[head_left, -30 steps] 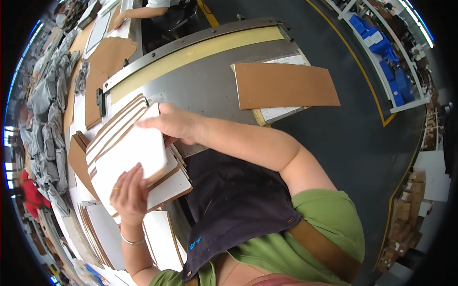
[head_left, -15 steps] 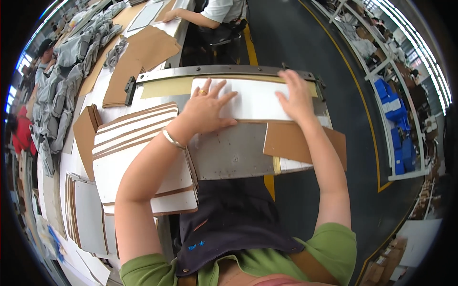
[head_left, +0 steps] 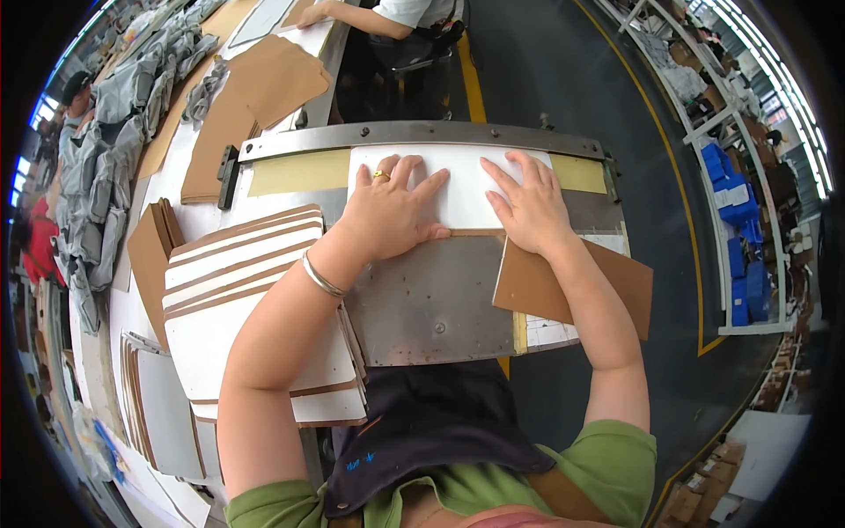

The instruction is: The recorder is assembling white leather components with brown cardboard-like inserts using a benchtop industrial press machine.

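Observation:
A white-faced cardboard piece (head_left: 471,198) with a brown edge lies on the metal plate (head_left: 422,308), its far edge along a metal bar (head_left: 414,134). My left hand (head_left: 392,207) rests on its left part, fingers spread and thumb at the near edge. On its right part lies my right hand (head_left: 528,201), palm down with fingers apart. Under my right forearm is a brown cardboard piece (head_left: 546,286), askew at the plate's right side. Beside my left forearm stands a fanned stack of white-faced cardboard sheets (head_left: 229,352).
Brown cardboard sheets (head_left: 264,88) are piled at the far left, near grey fabric pieces (head_left: 119,150). More grey-white boards (head_left: 167,414) stand at the near left. A person (head_left: 405,26) sits beyond the bar. To the right, a white rack (head_left: 704,132) holds blue bins (head_left: 735,207).
My right hand has moved left from the card's right end onto its face. The white-faced cardboard now lies square along the bar. My left hand stays on it.

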Tool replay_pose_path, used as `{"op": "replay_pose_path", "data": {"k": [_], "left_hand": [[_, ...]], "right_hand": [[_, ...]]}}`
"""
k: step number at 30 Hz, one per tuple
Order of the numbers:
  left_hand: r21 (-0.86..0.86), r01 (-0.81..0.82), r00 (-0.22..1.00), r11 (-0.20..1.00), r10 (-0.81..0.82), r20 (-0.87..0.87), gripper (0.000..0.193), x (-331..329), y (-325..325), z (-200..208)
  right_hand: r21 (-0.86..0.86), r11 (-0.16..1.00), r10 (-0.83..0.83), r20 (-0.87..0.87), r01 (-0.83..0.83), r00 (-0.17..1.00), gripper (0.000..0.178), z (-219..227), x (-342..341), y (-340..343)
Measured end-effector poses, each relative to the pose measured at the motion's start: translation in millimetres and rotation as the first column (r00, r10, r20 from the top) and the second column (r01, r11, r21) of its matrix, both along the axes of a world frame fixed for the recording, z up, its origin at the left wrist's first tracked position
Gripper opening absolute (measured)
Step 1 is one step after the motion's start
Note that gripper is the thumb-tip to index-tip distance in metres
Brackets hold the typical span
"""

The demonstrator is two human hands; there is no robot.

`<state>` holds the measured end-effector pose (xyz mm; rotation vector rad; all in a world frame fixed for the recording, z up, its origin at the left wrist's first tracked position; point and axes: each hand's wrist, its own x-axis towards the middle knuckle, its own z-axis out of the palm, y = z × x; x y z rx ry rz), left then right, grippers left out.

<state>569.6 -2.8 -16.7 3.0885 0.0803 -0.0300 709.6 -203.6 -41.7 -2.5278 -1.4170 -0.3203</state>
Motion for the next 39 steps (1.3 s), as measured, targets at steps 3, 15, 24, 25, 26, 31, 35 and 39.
{"op": "replay_pose_path", "data": {"k": [3,15,24,25,26,31,35,39], "left_hand": [[-0.049,-0.005,0.999,0.999,0.004,-0.032,0.077,-1,-1,7],[-0.186,0.377,0.923,0.907,-0.351,0.16,0.068,-11,-11,-3],[-0.167,0.298,0.948,0.94,-0.271,0.168,0.059,-10,-18,30],[-0.171,0.297,0.948,0.939,-0.269,0.167,0.059,-11,-19,32],[-0.202,0.294,0.908,0.934,-0.207,0.364,0.06,-12,-21,33],[-0.134,0.284,0.769,0.949,-0.142,0.623,0.07,-12,-28,26],[-0.02,0.115,0.992,0.993,-0.114,0.05,0.064,-14,-27,1],[-0.027,0.091,0.996,0.995,-0.09,0.021,0.051,-17,-24,3]], "right_hand": [[-0.009,1.0,-0.004,0.029,0.005,1.0,0.042,0,-1,0],[-0.137,0.987,-0.01,-0.587,-0.088,0.809,0.048,48,31,44],[-0.119,0.993,-0.096,-0.775,0.006,0.625,0.033,64,29,27],[0.07,0.997,0.032,-0.812,0.043,0.582,0.028,68,28,21],[0.146,0.982,0.039,-0.782,0.123,0.622,0.02,75,34,16],[0.478,0.553,0.35,-0.877,0.683,0.33,0.02,77,-17,-3],[-0.225,0.974,-0.228,-0.951,0.039,0.209,0.019,51,-24,-41],[-0.149,0.983,-0.184,-0.732,0.109,0.656,0.022,55,-35,-30]]}}
